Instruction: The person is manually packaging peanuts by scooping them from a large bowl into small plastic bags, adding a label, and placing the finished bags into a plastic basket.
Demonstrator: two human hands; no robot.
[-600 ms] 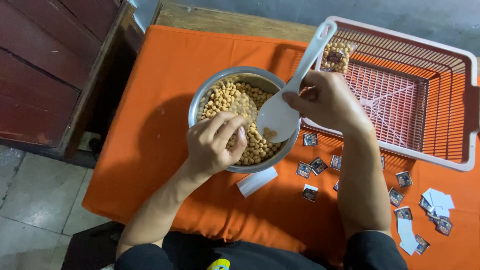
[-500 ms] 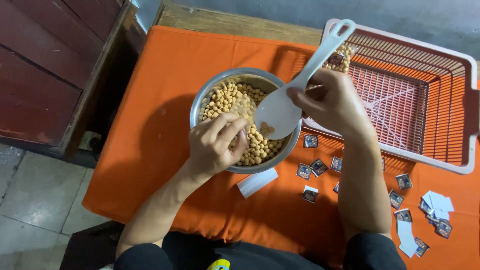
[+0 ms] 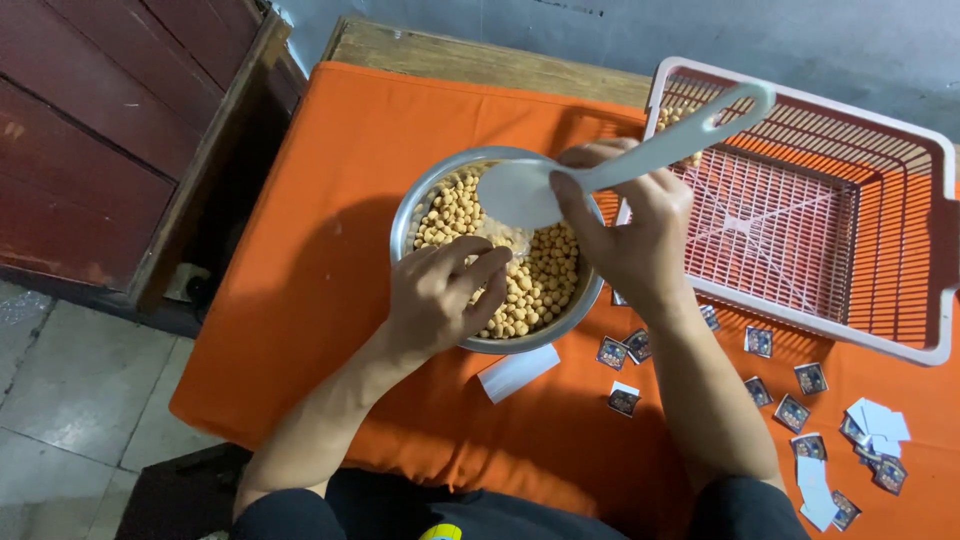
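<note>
A steel bowl [image 3: 405,215] full of small round tan snack balls [image 3: 545,280] stands on an orange cloth. My left hand [image 3: 440,295] rests over the bowl's near rim, pinching a small clear plastic bag [image 3: 500,235] that lies on the balls. My right hand [image 3: 625,225] grips a white plastic scoop [image 3: 520,190] by its handle. The scoop's head is tipped over the middle of the bowl, just above the bag's mouth.
A pink plastic basket [image 3: 800,320] sits to the right of the bowl, with a filled snack bag [image 3: 675,118] in its far-left corner. Several small dark printed labels [image 3: 625,400] and white cards [image 3: 515,372] lie scattered on the orange cloth [image 3: 330,200] near me.
My right hand swung the scoop leftward and tipped it, so its head now lies over the bowl's middle and its handle points right. The few balls in it are gone from sight.
</note>
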